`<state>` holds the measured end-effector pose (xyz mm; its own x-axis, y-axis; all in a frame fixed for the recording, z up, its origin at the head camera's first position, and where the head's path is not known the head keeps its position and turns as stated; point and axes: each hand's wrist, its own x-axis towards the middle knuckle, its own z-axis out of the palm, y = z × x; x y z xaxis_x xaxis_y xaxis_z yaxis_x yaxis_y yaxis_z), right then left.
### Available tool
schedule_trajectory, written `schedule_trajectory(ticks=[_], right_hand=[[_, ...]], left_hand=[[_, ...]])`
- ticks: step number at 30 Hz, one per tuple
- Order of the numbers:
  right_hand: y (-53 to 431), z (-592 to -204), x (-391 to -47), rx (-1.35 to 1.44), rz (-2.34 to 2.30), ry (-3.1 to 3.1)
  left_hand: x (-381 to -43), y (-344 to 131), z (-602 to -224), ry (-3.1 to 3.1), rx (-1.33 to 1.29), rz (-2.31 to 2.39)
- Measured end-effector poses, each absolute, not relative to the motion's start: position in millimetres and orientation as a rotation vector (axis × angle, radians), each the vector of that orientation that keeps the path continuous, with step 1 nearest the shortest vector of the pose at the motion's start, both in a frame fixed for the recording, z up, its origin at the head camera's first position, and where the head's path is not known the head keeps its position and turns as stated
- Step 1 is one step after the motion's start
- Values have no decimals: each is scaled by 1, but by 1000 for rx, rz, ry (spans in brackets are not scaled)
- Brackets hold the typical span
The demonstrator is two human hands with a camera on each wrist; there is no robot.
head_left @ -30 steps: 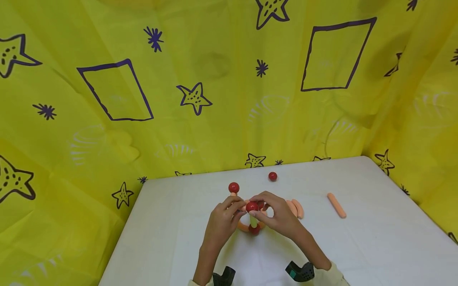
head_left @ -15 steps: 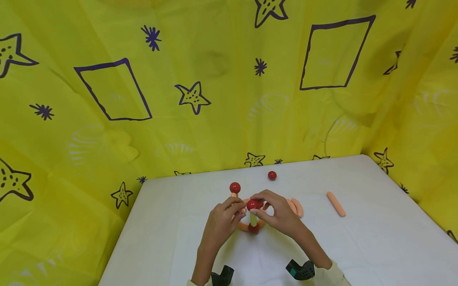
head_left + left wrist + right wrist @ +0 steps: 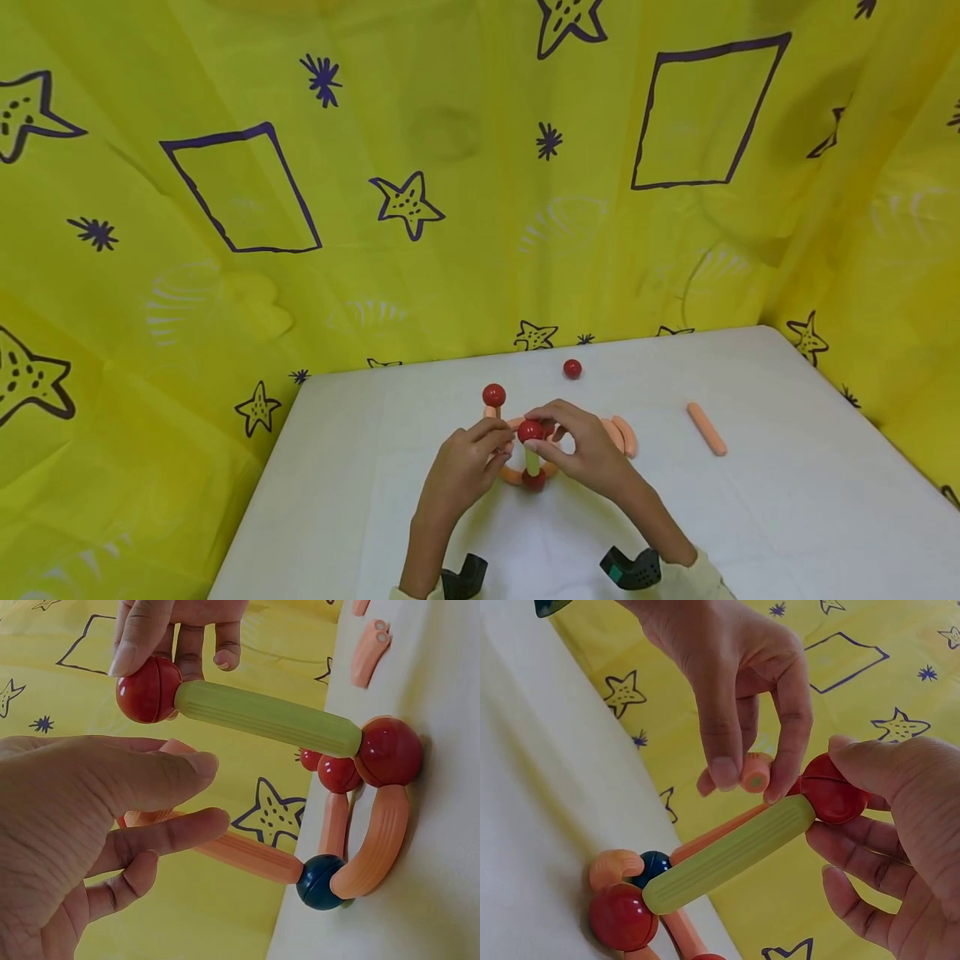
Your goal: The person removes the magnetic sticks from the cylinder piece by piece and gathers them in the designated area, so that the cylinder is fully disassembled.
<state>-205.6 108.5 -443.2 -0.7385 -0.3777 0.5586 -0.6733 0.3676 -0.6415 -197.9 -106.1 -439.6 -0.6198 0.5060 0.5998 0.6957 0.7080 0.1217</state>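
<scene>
My right hand pinches a glossy red ball at the top of a ribbed light-green stick. The stick stands upright on a lower red ball. Close beside it, my left hand pinches a short-looking orange stick between thumb and fingers, its end apart from the red ball in the right hand. Below, a curved orange stick joins the lower red ball to a dark blue ball. Another orange stick rises from the blue ball, partly hidden by my left fingers.
Behind my left hand, a red ball tops an upright orange stick. A loose red ball lies toward the back of the white table. Curved orange sticks and a straight one lie right. Yellow patterned cloth surrounds the table.
My left hand has drawn very slightly left, away from the red ball in my right hand. The right hand keeps its hold in nearly the same place.
</scene>
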Motion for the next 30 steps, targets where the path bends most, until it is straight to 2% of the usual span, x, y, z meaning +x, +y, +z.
schedule_trajectory(ticks=[30], right_hand=[[106,-446,-205,940,1308,-2298]], left_hand=[[-198,-106,-448,-2553,-887,-546]])
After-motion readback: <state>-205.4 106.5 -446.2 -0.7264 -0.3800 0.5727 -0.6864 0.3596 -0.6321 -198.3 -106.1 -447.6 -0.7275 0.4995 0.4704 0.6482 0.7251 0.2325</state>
